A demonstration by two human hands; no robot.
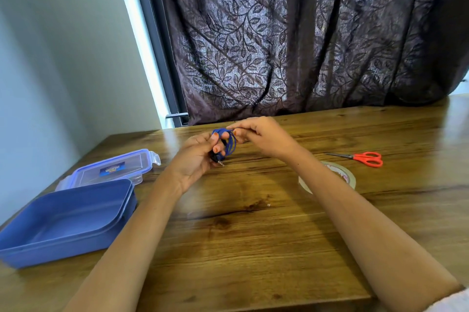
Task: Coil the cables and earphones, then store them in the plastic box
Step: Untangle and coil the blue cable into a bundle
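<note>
A thin blue cable [231,143] is wound in loops around the fingers of my left hand [200,156], which holds it above the wooden table [253,223]. A small metal plug and dark ends hang below that hand. My right hand [258,135] pinches the top of the blue loops with thumb and forefinger. The blue plastic box [68,220] stands open at the near left with nothing visible inside. Its clear lid [114,168] with blue clips lies flat just behind it.
A roll of clear tape [341,172] lies on the table under my right forearm. Red-handled scissors [365,158] lie further right. A dark leaf-patterned curtain [304,32] hangs behind the table's far edge, with a pale wall to the left.
</note>
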